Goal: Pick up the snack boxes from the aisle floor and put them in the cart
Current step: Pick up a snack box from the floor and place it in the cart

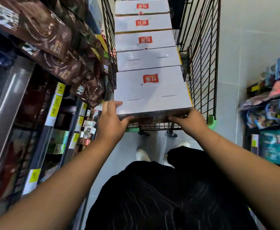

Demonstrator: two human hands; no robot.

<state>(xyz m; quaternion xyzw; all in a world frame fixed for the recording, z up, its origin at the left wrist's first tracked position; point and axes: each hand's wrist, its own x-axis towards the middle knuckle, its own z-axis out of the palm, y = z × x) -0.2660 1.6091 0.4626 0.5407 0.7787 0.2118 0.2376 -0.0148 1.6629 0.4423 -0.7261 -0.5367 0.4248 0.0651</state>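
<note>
My left hand (110,120) clasps the near-left corner of the nearest white box (152,90), thumb on top; my right hand (190,121) hooks under its near-right edge. The box lies flat at the near end of the wire cart (200,63), long axis apparently hand to hand, logo inverted toward me. Beyond the grip, four more boxes (143,40) file away inside it.

Black wire cart (200,77) right in front of me, green corners, standing on the grey tiled floor (126,151). Five white boxes run along it in a row, edge to edge. The far three (144,40) show a red logo on top, and the second box (147,58) shows none. The nearest box (152,90), logo up, has its near edge above the cart's near rim.
</note>
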